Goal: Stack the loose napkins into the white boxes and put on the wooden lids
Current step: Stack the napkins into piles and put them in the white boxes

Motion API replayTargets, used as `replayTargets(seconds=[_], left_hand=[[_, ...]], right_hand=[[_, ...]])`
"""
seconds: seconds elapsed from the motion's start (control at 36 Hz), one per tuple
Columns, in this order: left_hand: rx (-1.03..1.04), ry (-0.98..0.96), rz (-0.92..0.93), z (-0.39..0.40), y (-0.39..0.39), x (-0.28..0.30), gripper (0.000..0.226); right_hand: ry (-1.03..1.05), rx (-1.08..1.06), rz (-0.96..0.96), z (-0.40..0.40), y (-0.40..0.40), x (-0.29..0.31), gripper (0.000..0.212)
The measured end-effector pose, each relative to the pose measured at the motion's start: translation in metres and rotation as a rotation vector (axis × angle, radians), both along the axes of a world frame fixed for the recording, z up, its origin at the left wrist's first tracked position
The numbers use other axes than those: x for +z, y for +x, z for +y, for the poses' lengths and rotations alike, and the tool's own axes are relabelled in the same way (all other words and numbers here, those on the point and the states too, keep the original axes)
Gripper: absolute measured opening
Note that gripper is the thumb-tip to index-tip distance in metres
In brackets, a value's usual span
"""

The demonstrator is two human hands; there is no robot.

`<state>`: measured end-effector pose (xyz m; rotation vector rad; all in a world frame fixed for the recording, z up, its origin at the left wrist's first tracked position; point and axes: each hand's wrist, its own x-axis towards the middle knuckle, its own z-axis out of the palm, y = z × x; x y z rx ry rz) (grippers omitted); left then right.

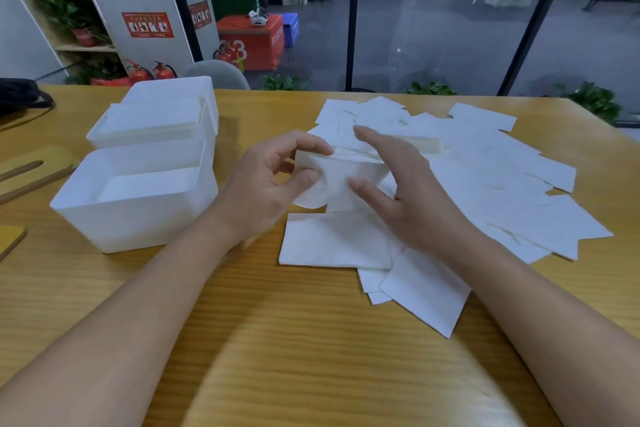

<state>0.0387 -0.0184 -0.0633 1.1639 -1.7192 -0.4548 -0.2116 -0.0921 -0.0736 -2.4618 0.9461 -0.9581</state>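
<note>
Napkins lay scattered over yellow wooden table, left hand pinched one napkin, right hand fingers relaxed, white boxes beside, glass-walled room behind.

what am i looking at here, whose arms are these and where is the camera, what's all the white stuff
There is no machine here. A person wears a wide-angle camera on the head, looking forward and down, so the two bare arms are that person's own.

They sit at a yellow wooden table. On the right lies a loose spread of white square paper napkins. On the left stand three white plastic boxes: the nearest box, a middle box that looks filled with napkins, and a far box. Parts of flat wooden lids show at the left edge.

The left hand pinches a small white napkin bundle between thumb and fingers. The right hand touches its other side with nearly straight fingers.
</note>
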Motion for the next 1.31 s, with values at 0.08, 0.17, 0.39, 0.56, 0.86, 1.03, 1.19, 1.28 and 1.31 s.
replayTargets(seconds=[0.08, 0.17, 0.39, 0.56, 0.86, 1.03, 1.19, 1.28, 1.31], left_hand=[[0.0, -0.012, 0.004, -0.001, 0.0, -0.001, 0.032], [0.074, -0.008, 0.021, -0.002, 0.001, -0.004, 0.031], [0.146, 0.007, 0.001, 0.002, -0.001, -0.002, 0.01], [0.152, 0.136, -0.011, 0.002, 0.008, 0.008, 0.015], [0.014, 0.683, -0.184, 0.008, 0.014, 0.01, 0.01], [0.032, 0.674, -0.26, 0.009, 0.012, 0.011, 0.015], [0.03, 0.685, -0.286, 0.009, 0.012, 0.012, 0.018], [0.032, 0.679, -0.288, 0.009, 0.013, 0.012, 0.021], [0.036, 0.678, -0.3, 0.009, 0.014, 0.011, 0.022]], right_hand=[[0.005, 0.004, -0.054, 0.001, 0.001, 0.001, 0.051], [0.0, -0.039, -0.146, 0.002, 0.001, 0.004, 0.018], [-0.053, -0.063, -0.269, 0.006, -0.002, 0.01, 0.007], [0.219, -0.036, -0.217, 0.007, -0.004, 0.025, 0.005], [0.49, -0.022, 0.186, 0.002, -0.015, 0.026, 0.008], [0.44, -0.017, 0.253, 0.002, -0.013, 0.021, 0.013], [0.429, -0.011, 0.253, 0.002, -0.011, 0.02, 0.013], [0.435, -0.01, 0.25, 0.001, -0.012, 0.019, 0.015], [0.429, -0.011, 0.257, 0.001, -0.012, 0.018, 0.015]])
